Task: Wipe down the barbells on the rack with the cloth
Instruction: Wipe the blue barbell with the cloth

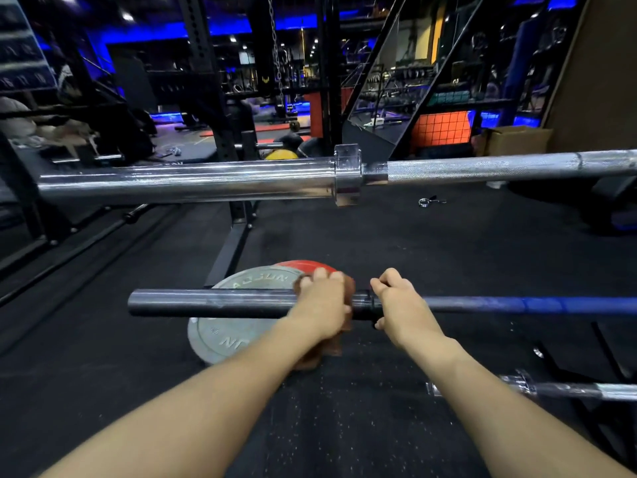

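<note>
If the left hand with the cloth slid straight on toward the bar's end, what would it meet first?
Probably nothing: the left hand, wrapped with the brown cloth around the dark barbell, has only bare sleeve ahead up to the bar's free end. Depth is hard to judge.

Brown cloth [346,298] on a dark-sleeved, blue-shafted barbell [213,302], above grey [220,336] and red plates [303,264].

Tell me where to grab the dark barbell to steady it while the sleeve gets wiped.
Grip the thin shaft just inside the collar, from above, as the right hand does. The dark barbell lies level and is narrow enough there to close fingers around, leaving the thick sleeve free for the left hand and brown cloth.
</note>
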A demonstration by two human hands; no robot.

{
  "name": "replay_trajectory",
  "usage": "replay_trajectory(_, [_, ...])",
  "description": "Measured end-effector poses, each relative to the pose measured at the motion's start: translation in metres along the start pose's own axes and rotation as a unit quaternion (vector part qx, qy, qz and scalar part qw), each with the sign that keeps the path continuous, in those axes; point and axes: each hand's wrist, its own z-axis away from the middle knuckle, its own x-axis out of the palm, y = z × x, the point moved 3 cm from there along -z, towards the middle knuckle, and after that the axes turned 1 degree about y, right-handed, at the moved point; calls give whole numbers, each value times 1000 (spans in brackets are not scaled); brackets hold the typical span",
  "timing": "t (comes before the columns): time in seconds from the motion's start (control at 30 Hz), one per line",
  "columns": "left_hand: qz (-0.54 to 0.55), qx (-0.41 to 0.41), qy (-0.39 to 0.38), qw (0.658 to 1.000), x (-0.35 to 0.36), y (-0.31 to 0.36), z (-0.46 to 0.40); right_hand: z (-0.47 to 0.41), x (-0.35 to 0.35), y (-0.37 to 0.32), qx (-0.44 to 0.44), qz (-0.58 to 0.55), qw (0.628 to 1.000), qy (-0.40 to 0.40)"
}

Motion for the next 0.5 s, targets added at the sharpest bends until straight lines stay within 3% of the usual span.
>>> replay_trajectory(0.1, [28, 32, 8, 999, 4, 30, -5, -3, -1, -2, 14, -11, 1000, 13])
replay_trajectory(0.23, [32, 27, 20, 999, 6, 3, -6, 3, -1, -4, 34, 48, 998, 5])
replay_trajectory(0.5, [-55, -132, -7, 990, -43, -123, 18, 11, 5, -19, 45, 132, 989, 49])
